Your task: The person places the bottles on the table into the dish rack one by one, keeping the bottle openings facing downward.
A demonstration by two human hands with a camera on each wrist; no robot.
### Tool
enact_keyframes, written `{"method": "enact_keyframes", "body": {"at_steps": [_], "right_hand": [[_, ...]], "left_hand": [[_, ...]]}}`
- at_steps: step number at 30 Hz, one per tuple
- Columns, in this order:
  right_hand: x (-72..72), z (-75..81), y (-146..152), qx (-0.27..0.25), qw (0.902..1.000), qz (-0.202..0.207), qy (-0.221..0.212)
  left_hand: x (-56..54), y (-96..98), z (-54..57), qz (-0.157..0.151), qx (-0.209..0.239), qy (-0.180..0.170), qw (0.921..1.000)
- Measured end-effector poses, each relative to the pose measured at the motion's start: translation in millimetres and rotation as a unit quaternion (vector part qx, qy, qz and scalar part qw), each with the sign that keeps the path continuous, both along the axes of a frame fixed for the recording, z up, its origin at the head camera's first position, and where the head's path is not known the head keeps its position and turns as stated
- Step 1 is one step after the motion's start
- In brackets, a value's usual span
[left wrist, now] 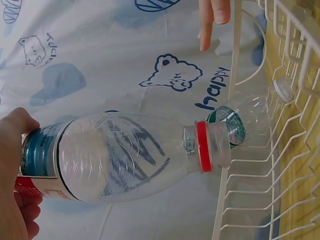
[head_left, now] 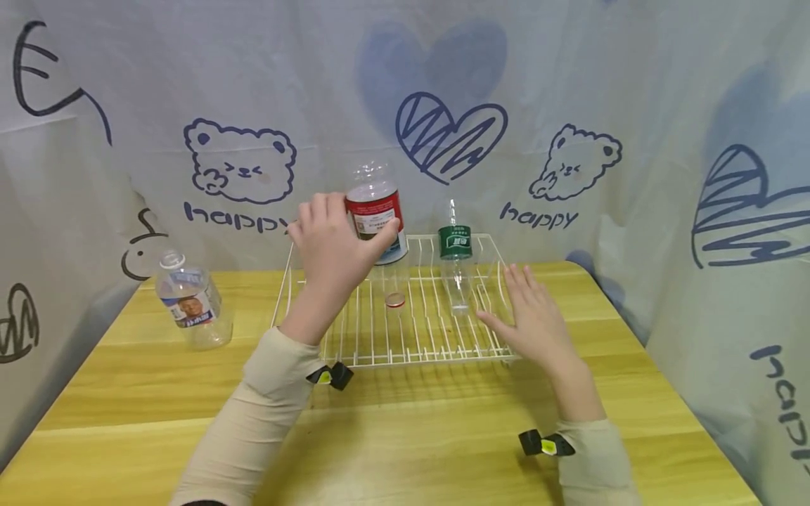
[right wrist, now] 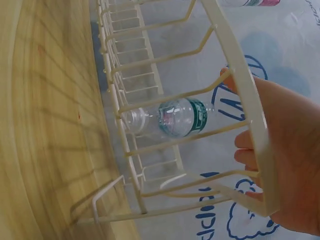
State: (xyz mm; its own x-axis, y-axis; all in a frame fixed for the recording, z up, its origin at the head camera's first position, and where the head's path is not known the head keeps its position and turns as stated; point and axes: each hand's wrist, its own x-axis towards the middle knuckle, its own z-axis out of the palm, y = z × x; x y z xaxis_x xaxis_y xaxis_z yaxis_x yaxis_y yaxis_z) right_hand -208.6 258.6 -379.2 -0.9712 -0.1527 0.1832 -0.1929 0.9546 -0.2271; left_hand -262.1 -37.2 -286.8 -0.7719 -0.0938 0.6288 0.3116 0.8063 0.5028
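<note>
My left hand (head_left: 332,239) grips a clear plastic bottle (head_left: 373,218) with a red and white label, holding it upside down over a white wire rack (head_left: 405,363). In the left wrist view, the neck of this bottle (left wrist: 204,146), with its red ring, points down toward the rack's wires. A smaller clear bottle with a green label (head_left: 455,242) stands upside down in the rack, to the right. My right hand (head_left: 538,320) is at the rack's right side, fingers extended; the right wrist view shows it beside the rack's rim (right wrist: 252,110). Whether it touches is unclear.
Another clear bottle (head_left: 193,302), with a picture label, stands upright on the wooden table (head_left: 405,436), left of the rack. A pale cloth (head_left: 329,63) with bear and heart drawings hangs behind and on both sides.
</note>
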Motion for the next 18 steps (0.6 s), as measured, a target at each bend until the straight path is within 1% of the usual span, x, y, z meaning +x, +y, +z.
{"method": "enact_keyframes", "body": {"at_steps": [4,8,14,18], "right_hand": [[-2.6,-5.8,4,-0.004,0.9993,0.001,-0.038],[-5.5,-8.3,8,-0.015,0.9983,0.0,-0.057],[-7.3,-10.2,11,-0.029,0.9961,-0.001,-0.083],[-7.3,-11.6,12,-0.035,0.9955,0.002,-0.088]], "left_hand": [[-11.9,10.8,2.2,0.006,-0.029,-0.028,0.9992],[-26.5,21.8,1.6,0.013,-0.052,-0.05,0.9973],[-47.9,35.1,-6.4,0.023,-0.09,-0.095,0.9912],[-60.7,41.9,-12.5,0.021,-0.113,-0.113,0.9869]]}}
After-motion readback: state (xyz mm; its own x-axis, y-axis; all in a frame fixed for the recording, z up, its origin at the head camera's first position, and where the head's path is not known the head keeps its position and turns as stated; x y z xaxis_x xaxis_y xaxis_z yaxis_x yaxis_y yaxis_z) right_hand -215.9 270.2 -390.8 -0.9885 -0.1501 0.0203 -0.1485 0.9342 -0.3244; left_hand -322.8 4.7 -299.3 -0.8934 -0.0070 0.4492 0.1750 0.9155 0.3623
